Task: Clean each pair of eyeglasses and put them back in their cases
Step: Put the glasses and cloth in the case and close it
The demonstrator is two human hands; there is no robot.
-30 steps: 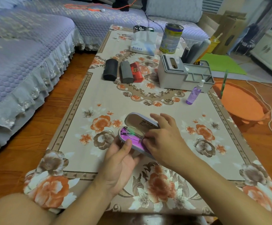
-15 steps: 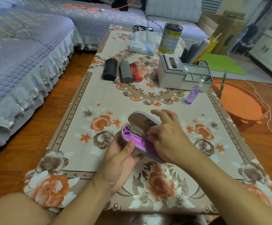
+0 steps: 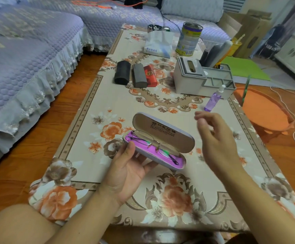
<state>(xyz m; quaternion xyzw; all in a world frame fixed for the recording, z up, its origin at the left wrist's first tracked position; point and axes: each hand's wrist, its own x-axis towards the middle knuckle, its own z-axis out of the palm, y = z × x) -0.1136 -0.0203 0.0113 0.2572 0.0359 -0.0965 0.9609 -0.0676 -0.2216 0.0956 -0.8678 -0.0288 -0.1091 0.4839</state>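
right now the left hand (image 3: pixel 125 170) is cradling the open glasses case (image 3: pixel 158 144) from below at the centre of the frame, thumb curling over its near rim, lifting it just above the floral tablecloth (image 3: pixel 83 138). the eyeglasses (image 3: pixel 153 143) are lying folded inside on the purple lining, thin metal frame, one temple tip reaching toward the case's right end. the right hand (image 3: pixel 217 143) is hovering to the right of the case, fingers loosely bent and holding nothing, apart from the lid. three more cases, a black case (image 3: pixel 122 72), a grey case (image 3: pixel 139 75) and a red case (image 3: pixel 150 76), are sitting side by side in the upper middle, and a purple spray bottle (image 3: pixel 213 100) is standing right of centre beside a grey organiser (image 3: pixel 192 78). the glasses are looking light, springy and easy to bend, with lenses that smudge, so taking them by the bridge or the hinge corners seems safest, not by the lenses. the case looks rigid and light; its hinged lid will likely snap shut, so fingers should be keeping clear of the rim.
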